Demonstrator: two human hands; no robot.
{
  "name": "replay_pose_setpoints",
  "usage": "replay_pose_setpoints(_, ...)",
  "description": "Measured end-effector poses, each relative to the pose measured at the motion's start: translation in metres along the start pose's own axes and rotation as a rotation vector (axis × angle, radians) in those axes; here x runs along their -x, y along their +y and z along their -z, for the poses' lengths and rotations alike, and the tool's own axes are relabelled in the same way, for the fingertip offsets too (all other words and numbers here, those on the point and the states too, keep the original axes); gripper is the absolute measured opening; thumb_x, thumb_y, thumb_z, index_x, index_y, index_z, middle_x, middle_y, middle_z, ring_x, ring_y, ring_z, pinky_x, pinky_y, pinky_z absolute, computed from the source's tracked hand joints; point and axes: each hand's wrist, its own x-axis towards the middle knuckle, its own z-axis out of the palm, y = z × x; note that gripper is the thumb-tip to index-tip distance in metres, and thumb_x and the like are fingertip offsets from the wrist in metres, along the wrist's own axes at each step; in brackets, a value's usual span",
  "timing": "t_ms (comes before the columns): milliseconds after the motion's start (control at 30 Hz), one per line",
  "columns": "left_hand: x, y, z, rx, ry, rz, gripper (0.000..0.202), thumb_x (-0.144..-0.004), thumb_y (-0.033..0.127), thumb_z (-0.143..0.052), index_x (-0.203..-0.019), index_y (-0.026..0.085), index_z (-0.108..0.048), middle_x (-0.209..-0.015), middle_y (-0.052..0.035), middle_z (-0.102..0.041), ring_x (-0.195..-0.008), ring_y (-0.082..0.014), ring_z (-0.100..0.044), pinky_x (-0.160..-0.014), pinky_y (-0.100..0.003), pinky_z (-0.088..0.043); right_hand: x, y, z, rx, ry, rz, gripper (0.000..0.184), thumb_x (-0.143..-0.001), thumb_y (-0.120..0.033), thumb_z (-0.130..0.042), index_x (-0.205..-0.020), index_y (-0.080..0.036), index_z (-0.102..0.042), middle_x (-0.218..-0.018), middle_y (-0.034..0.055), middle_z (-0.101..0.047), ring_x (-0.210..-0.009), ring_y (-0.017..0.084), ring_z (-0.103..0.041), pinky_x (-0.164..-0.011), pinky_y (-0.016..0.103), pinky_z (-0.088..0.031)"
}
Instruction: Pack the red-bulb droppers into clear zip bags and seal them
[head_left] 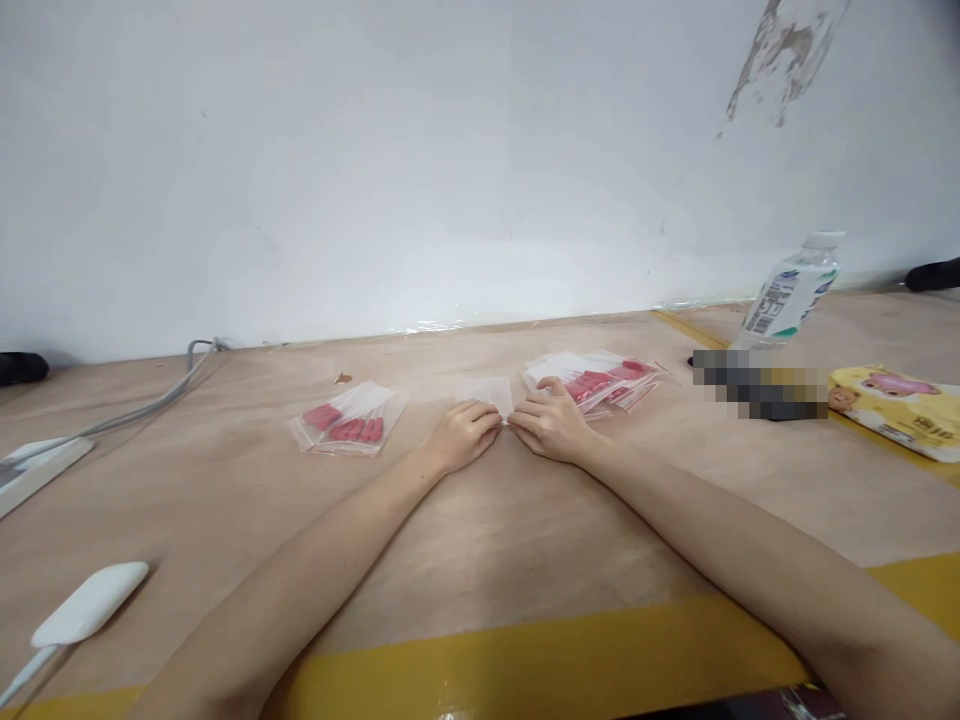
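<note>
In the middle of the table my left hand [466, 436] and my right hand [553, 422] come close together at the near edge of a small clear plastic bag [484, 390]. Both hands are closed, with the fingertips pinching the bag's edge; part of it is hidden under them. Just beyond my right hand lies a pile of clear bags [592, 380] holding red pieces with white parts. To the left of my left hand, more clear bags with red pieces [356, 425] lie flat, overlapping.
A tilted bottle [791, 295], a blurred dark object [757, 385] and a yellow packet [896, 410] are on the right. On the left are a white charger [90, 603], a grey cable [142, 405] and a power strip [45, 470]. A wall [337, 180] rises behind the table.
</note>
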Motion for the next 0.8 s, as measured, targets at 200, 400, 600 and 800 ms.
replay_pose_setpoints(200,-0.003,-0.002,-0.005,-0.016,0.041,-0.047,0.018,-0.087,0.018,-0.045,-0.082,0.016,-0.062,-0.086,-0.0064,-0.066,-0.079,-0.0173,-0.062,-0.072,-0.031,-0.050,0.003,0.000,-0.004,-0.041,0.048,-0.041,0.023,-0.086,-0.023,-0.046,-0.073,-0.018,-0.065,-0.065,0.0008,-0.063,-0.065,0.012,-0.051,-0.082,0.035,-0.025)
replay_pose_setpoints(400,-0.005,-0.001,-0.003,-0.028,0.044,-0.095,0.019,-0.086,0.016,-0.044,-0.079,0.015,-0.061,-0.082,-0.0062,-0.066,-0.076,-0.0176,-0.062,-0.071,-0.031,-0.050,-0.001,-0.002,-0.003,-0.026,0.019,-0.023,0.022,-0.084,-0.021,-0.046,-0.070,-0.017,-0.063,-0.063,0.0009,-0.063,-0.063,0.012,-0.051,-0.080,0.034,-0.026)
replay_pose_setpoints(600,-0.007,-0.001,0.000,-0.032,0.038,-0.115,0.018,-0.086,0.015,-0.045,-0.077,0.015,-0.060,-0.081,-0.0059,-0.066,-0.076,-0.0172,-0.062,-0.072,-0.030,-0.050,-0.002,-0.002,-0.002,-0.010,0.001,-0.014,0.024,-0.085,-0.020,-0.044,-0.069,-0.016,-0.062,-0.063,0.0017,-0.061,-0.063,0.012,-0.049,-0.080,0.035,-0.025)
replay_pose_setpoints(800,-0.001,-0.002,0.011,-0.059,0.050,-0.106,0.018,-0.087,0.015,-0.043,-0.082,0.013,-0.060,-0.084,-0.0075,-0.066,-0.077,-0.0174,-0.062,-0.071,-0.030,-0.049,0.001,0.000,0.000,-0.021,0.008,-0.018,0.025,-0.086,-0.021,-0.043,-0.072,-0.016,-0.062,-0.065,0.0015,-0.062,-0.064,0.012,-0.049,-0.079,0.035,-0.025)
